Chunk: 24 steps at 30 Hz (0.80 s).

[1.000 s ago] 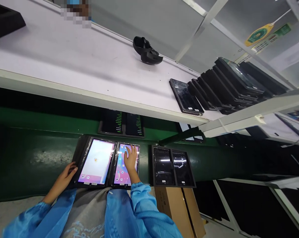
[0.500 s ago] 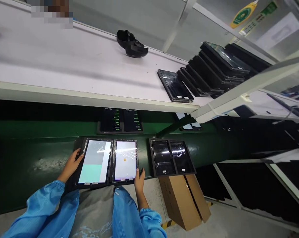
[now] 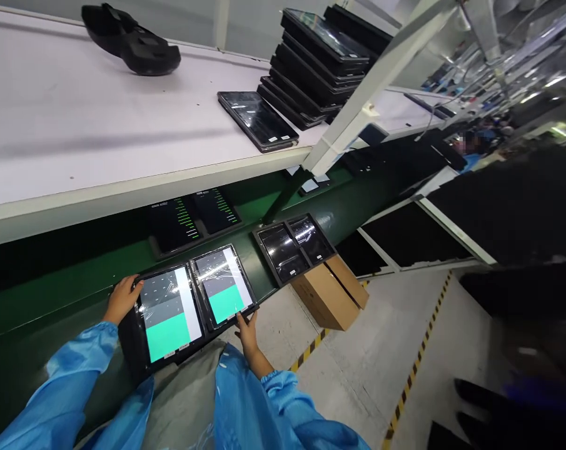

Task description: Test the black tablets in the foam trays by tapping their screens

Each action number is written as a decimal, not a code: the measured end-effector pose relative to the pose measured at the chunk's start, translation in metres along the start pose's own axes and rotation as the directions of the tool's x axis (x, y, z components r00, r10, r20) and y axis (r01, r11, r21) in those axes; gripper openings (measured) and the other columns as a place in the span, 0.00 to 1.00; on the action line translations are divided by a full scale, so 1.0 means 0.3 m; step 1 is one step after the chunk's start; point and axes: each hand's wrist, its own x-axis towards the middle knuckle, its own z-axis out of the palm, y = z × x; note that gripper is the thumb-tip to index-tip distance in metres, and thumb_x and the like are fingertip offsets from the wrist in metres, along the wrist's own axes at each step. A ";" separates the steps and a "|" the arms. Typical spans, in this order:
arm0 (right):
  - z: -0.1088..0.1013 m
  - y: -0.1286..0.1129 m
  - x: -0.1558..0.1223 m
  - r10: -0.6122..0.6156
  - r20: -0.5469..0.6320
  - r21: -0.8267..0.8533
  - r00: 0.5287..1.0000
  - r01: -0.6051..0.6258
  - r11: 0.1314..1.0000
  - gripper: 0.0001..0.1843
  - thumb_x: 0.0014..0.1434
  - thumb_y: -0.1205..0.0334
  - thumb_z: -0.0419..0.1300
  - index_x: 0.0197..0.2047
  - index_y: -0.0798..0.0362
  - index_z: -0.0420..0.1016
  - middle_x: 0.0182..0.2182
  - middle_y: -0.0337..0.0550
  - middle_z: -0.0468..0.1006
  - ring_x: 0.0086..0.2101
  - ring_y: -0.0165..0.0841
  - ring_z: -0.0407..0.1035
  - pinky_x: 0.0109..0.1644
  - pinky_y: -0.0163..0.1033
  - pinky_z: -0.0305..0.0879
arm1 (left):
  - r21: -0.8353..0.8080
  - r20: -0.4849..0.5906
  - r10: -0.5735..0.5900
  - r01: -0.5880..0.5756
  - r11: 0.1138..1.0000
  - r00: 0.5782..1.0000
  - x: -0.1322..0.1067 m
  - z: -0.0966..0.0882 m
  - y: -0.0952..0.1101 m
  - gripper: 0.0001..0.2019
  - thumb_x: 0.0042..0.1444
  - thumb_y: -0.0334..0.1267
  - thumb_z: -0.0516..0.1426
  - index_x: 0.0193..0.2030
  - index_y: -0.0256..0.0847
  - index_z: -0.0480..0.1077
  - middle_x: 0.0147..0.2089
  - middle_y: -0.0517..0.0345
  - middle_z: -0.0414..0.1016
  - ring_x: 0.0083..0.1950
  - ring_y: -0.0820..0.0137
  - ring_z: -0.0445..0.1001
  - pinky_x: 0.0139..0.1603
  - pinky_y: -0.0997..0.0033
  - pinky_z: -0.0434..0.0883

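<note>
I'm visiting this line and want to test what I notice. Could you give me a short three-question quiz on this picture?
1. True or false: both lit tablets in the black tray show a green block low on the screen.
2. Which hand grips the tray's far left edge?
A. left hand
B. right hand
C. neither
3. Fill in: the cardboard box stands on the floor beneath a second tray holding two ____ tablets.

Key
1. True: left tablet and right tablet both show green.
2. A: the left hand grips that edge; the right hand is at the near edge below the right tablet.
3. Dark.
</note>
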 end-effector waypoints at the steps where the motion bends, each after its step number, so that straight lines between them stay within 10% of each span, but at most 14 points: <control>1: 0.022 -0.002 -0.016 0.061 0.002 0.047 0.998 -0.061 0.997 0.46 0.48 0.37 0.65 0.66 0.45 0.59 0.52 0.53 0.78 0.46 0.48 0.77 0.41 0.49 0.73 | 0.027 0.010 0.017 -0.018 0.999 1.000 -0.005 -0.005 -0.004 0.29 0.61 0.51 0.47 0.60 0.34 0.68 0.64 0.40 0.67 0.67 0.49 0.64 0.69 0.47 0.60; 18: 0.196 0.022 -0.058 -0.023 -0.289 0.154 0.957 0.070 0.986 0.32 0.43 0.46 0.69 0.49 0.52 0.71 0.41 0.47 0.80 0.44 0.42 0.74 0.46 0.43 0.70 | 0.179 0.133 0.153 -0.176 0.968 0.979 0.003 -0.044 -0.071 0.30 0.64 0.55 0.43 0.62 0.36 0.65 0.65 0.39 0.65 0.69 0.48 0.60 0.69 0.41 0.57; 24: 0.219 0.051 -0.055 -0.055 -0.327 0.123 0.943 0.100 0.987 0.30 0.44 0.48 0.68 0.48 0.53 0.71 0.44 0.48 0.79 0.45 0.42 0.74 0.52 0.46 0.69 | 0.086 0.158 0.306 -0.322 0.943 0.939 0.077 -0.053 0.038 0.37 0.61 0.58 0.46 0.70 0.32 0.55 0.67 0.35 0.62 0.68 0.48 0.61 0.69 0.46 0.60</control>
